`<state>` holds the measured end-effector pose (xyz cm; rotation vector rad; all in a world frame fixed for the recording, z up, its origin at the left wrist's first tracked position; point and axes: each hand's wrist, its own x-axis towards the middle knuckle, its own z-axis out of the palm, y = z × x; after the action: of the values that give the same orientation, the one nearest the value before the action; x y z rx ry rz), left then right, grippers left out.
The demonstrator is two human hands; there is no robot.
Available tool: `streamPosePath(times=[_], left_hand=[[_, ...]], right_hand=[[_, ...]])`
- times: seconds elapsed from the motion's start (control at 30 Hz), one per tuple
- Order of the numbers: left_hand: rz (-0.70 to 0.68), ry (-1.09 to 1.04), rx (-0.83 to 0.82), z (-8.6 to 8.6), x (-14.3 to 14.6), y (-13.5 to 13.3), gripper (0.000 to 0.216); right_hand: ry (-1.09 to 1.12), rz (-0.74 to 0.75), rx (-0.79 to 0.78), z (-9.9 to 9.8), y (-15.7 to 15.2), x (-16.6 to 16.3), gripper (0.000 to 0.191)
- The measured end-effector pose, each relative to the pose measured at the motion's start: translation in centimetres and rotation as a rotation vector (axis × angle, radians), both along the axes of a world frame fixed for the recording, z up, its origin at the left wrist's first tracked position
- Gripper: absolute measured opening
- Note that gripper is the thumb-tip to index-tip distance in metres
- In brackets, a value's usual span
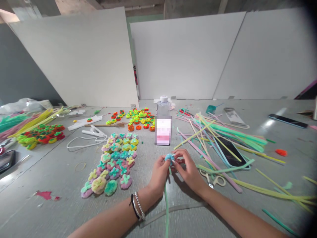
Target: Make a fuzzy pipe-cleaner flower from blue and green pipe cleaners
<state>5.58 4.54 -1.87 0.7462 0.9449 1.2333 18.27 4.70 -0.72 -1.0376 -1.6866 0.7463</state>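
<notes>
Between my two hands, above the grey table, is a small fuzzy blue pipe-cleaner piece. My left hand pinches it from the left, with bracelets at that wrist. From the right, the fingers of my right hand close around its other side. A mint-green pipe cleaner hangs from the piece down toward the table's near edge. The fingertips hide part of the blue piece. A pair of scissors with cream handles lies just right of my right hand, partly under pipe cleaners.
Rows of fuzzy pastel flower pieces lie at left. Behind them sit small red and yellow-green pieces. A clear bottle stands ahead. Loose pipe cleaners and a phone spread at right. White panels stand behind.
</notes>
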Motion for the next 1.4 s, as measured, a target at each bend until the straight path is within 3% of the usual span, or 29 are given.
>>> streamPosePath(times=[1.4], left_hand=[[-0.031, -0.001, -0.012, 0.54, -0.08, -0.24, 0.035]], right_hand=[[0.005, -0.018, -0.051, -0.27, 0.04, 0.09, 0.014]])
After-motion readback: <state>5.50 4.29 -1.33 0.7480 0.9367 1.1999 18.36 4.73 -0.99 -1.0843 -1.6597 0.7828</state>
